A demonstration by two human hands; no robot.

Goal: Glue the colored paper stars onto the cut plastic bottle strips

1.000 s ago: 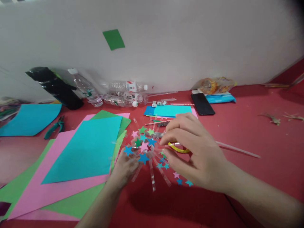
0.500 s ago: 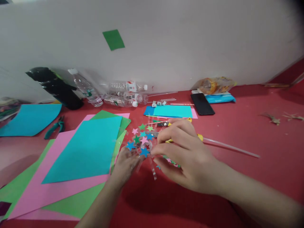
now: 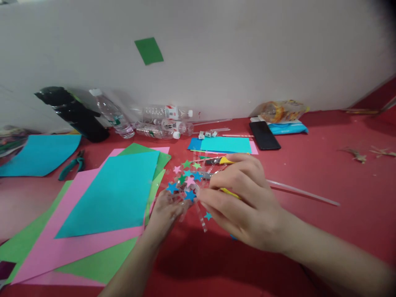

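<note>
My left hand (image 3: 163,210) is closed around a clear plastic piece cut into strips (image 3: 201,218), which spread outward. Several small paper stars sit on the strips, among them a blue star (image 3: 190,195) and a pink star (image 3: 189,181). My right hand (image 3: 247,202) is pinched at the right edge of this piece, beside the lower blue star. Whatever lies between its fingertips is too small to make out. Beneath the right hand, a loose light-blue star (image 3: 208,216) lies on the red table. A yellow-and-black cutter knife (image 3: 227,160) is partly hidden behind that hand.
Coloured paper sheets (image 3: 114,194) overlap on the left, near teal pliers (image 3: 71,166). Along the wall are a black bottle (image 3: 77,117), an upright clear bottle (image 3: 113,115) and several lying bottles (image 3: 157,131). A phone (image 3: 264,135) and a clear stick (image 3: 303,193) lie right.
My right hand has shifted slightly right, and more of the cutter knife and the loose light-blue star show. The starred plastic piece has moved a little to the right.
</note>
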